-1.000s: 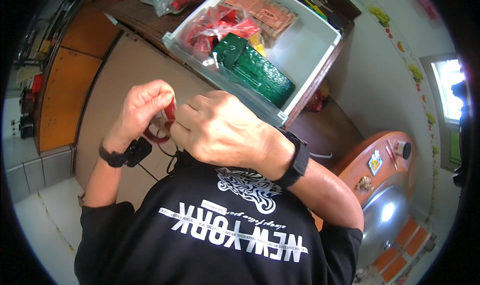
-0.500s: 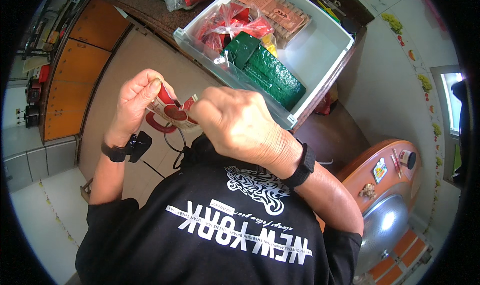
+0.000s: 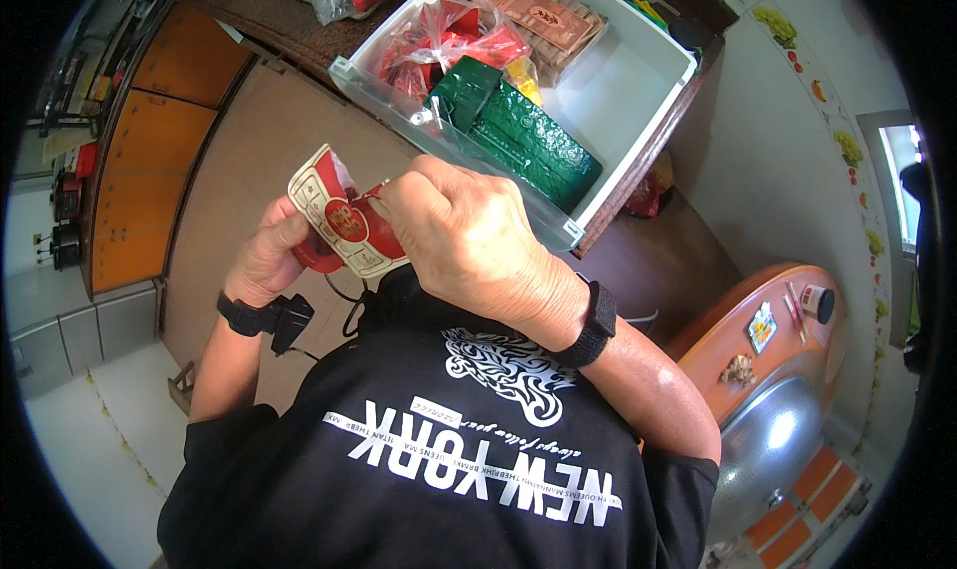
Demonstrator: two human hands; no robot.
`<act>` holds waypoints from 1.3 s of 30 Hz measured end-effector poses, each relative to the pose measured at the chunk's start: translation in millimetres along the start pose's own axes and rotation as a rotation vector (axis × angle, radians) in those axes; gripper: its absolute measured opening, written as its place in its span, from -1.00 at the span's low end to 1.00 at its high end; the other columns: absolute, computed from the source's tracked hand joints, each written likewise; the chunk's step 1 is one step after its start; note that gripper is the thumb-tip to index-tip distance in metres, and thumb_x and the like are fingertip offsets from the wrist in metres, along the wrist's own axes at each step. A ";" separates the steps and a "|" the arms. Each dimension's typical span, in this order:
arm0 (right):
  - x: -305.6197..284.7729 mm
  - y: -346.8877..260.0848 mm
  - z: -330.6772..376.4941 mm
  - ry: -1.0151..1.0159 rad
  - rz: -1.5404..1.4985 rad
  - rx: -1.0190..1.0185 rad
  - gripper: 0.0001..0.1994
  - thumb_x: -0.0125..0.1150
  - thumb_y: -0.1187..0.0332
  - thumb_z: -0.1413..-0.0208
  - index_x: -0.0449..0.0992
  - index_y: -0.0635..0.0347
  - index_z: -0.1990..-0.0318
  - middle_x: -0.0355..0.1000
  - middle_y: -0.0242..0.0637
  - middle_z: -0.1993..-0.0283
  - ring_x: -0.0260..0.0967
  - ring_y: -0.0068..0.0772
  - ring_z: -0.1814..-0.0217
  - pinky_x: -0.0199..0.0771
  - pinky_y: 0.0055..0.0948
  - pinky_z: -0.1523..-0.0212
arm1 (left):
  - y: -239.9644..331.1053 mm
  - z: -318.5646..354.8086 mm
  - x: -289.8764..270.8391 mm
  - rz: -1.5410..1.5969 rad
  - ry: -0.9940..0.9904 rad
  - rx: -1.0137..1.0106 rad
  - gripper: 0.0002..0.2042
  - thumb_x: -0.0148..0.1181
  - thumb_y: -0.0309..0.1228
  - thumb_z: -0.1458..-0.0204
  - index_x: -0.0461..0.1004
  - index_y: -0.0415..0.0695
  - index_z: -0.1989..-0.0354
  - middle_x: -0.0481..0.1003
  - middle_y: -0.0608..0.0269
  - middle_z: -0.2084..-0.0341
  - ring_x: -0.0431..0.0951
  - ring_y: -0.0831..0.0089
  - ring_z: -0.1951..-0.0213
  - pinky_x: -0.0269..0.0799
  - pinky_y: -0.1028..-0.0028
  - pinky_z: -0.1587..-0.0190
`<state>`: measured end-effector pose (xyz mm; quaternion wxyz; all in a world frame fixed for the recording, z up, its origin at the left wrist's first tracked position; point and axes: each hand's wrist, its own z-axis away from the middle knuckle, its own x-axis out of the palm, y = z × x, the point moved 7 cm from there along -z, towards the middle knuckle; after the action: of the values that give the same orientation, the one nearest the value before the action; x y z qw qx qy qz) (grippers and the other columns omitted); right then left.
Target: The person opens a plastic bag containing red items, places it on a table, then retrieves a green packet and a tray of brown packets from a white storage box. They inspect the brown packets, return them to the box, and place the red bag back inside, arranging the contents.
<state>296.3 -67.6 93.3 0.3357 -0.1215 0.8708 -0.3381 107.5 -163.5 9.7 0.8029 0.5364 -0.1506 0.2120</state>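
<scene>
A small red and cream paper packet (image 3: 348, 220) with a round red emblem is in front of my chest, its printed face turned up. My left hand (image 3: 267, 255) grips its lower left side, fingers closed beside a curved red part (image 3: 317, 257) under the packet. My right hand (image 3: 469, 235) pinches the packet's upper right edge, the fingertips partly hidden behind the knuckles. Between the hands, the upper edge dips inward and looks parted. What is inside does not show.
Beyond my hands, a white drawer-like bin (image 3: 638, 80) holds a glossy green box (image 3: 533, 140), a clear bag of red items (image 3: 439, 50) and a brown-labelled pack (image 3: 533, 15). At right stands a round wooden table (image 3: 718, 320) with a metal dome cover (image 3: 763, 439). Orange cabinets (image 3: 150, 190) line the left.
The packet has tilted so more of its printed face shows. My left hand has shifted down, lower on the packet. My right hand still pinches its edge. The view has moved slightly.
</scene>
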 end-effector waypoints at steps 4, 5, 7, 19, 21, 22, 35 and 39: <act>-0.6 -10.0 6.0 -0.047 0.048 -0.087 -0.85 0.21 0.44 0.07 0.35 0.21 0.37 0.34 -0.24 0.42 0.48 -0.22 0.41 0.52 -0.31 0.47 | -2.0 4.7 -12.4 -0.210 0.185 -0.003 -0.68 0.42 -0.32 -0.05 0.59 -0.16 0.05 0.65 0.33 0.24 0.62 0.53 0.20 0.50 0.50 0.07; -0.3 -12.9 7.7 -0.061 0.063 -0.120 -0.85 0.20 0.44 0.06 0.35 0.21 0.37 0.34 -0.24 0.41 0.48 -0.24 0.41 0.52 -0.34 0.47 | -1.0 4.5 -12.5 -0.215 0.160 -0.008 -0.69 0.41 -0.30 -0.07 0.58 -0.14 0.05 0.64 0.34 0.24 0.61 0.52 0.19 0.49 0.50 0.07; 1.4 -17.9 11.1 -0.086 0.105 -0.172 -0.87 0.20 0.41 0.06 0.38 0.19 0.38 0.35 -0.28 0.40 0.48 -0.33 0.41 0.52 -0.41 0.48 | 4.1 3.2 -14.7 -0.222 0.107 -0.004 -0.71 0.38 -0.27 -0.10 0.55 -0.11 0.06 0.62 0.34 0.22 0.59 0.51 0.17 0.48 0.49 0.06; 7.8 -24.8 18.1 -0.040 0.159 -0.242 -0.82 0.23 0.40 0.21 0.32 0.16 0.49 0.24 -0.32 0.47 0.38 -0.39 0.50 0.45 -0.40 0.55 | 5.3 -2.7 -20.5 -0.308 0.099 0.042 -0.70 0.31 -0.17 -0.16 0.57 -0.15 0.13 0.64 0.14 0.24 0.63 0.42 0.20 0.55 0.41 0.06; 8.2 -25.2 17.7 -0.027 0.158 -0.251 -0.83 0.23 0.40 0.21 0.33 0.16 0.49 0.24 -0.32 0.47 0.37 -0.40 0.50 0.45 -0.41 0.55 | 6.4 -2.9 -15.4 -0.288 0.081 0.049 -0.70 0.31 -0.16 -0.16 0.57 -0.15 0.13 0.63 0.13 0.23 0.63 0.42 0.19 0.55 0.41 0.05; 8.4 -25.3 17.5 -0.021 0.167 -0.254 -0.83 0.23 0.40 0.21 0.33 0.16 0.49 0.24 -0.32 0.47 0.37 -0.40 0.50 0.45 -0.42 0.56 | 6.4 -3.0 -13.9 -0.273 0.079 0.047 -0.70 0.30 -0.16 -0.17 0.56 -0.15 0.12 0.63 0.13 0.22 0.63 0.41 0.19 0.55 0.41 0.05; 15.7 -26.2 21.7 0.001 0.095 -0.343 -0.83 0.19 0.32 0.21 0.41 0.20 0.47 0.31 -0.26 0.45 0.43 -0.29 0.46 0.47 -0.32 0.50 | 1.1 -2.1 -36.5 -0.396 0.192 0.085 -0.60 0.03 -0.08 -0.33 0.50 -0.25 0.20 0.56 0.14 0.33 0.56 0.42 0.33 0.49 0.42 0.27; 17.2 -31.0 22.4 0.084 0.106 -0.389 -0.84 0.18 0.30 0.16 0.40 0.18 0.52 0.33 -0.26 0.45 0.42 -0.27 0.46 0.46 -0.30 0.51 | -0.4 -7.7 -53.5 -0.161 0.177 0.123 -0.74 0.07 -0.26 -0.33 0.46 -0.24 0.08 0.57 0.16 0.30 0.58 0.42 0.27 0.54 0.40 0.15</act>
<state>298.0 -109.5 93.2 0.2866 -0.1239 0.9381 -0.1500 61.6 -166.1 -18.7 0.7929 0.5743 -0.0226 0.2023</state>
